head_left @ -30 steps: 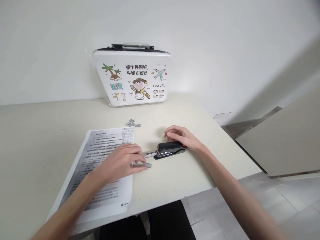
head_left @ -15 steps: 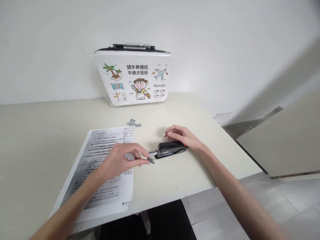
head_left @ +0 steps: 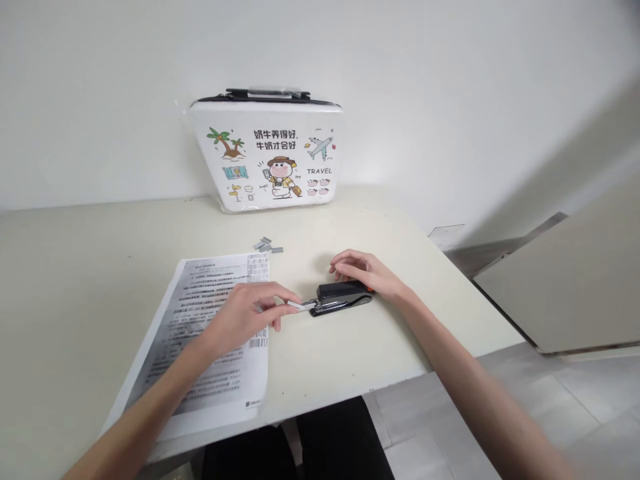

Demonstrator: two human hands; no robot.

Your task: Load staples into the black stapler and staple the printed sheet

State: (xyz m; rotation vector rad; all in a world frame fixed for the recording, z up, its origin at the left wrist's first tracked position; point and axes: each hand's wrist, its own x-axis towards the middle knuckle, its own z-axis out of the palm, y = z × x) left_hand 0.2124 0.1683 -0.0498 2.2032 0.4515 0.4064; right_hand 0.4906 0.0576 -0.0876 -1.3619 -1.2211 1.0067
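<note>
A black stapler [head_left: 341,297] lies on the pale table [head_left: 75,267], its metal staple tray slid out to the left. My right hand [head_left: 363,272] rests on the stapler's back end, fingers curled over it. My left hand [head_left: 250,313] pinches a small grey strip of staples [head_left: 294,305] at the open end of that tray. A stack of printed paper [head_left: 210,340] lies under my left hand and wrist.
Several loose staple strips [head_left: 267,247] lie beyond the paper. A white case with cartoon travel pictures [head_left: 267,157] stands against the wall at the back. The table's front edge and right corner drop to a tiled floor [head_left: 500,413].
My left hand lifted the staple strip off the table and carried it up and right to the stapler's open tray. My right hand stayed on the stapler.
</note>
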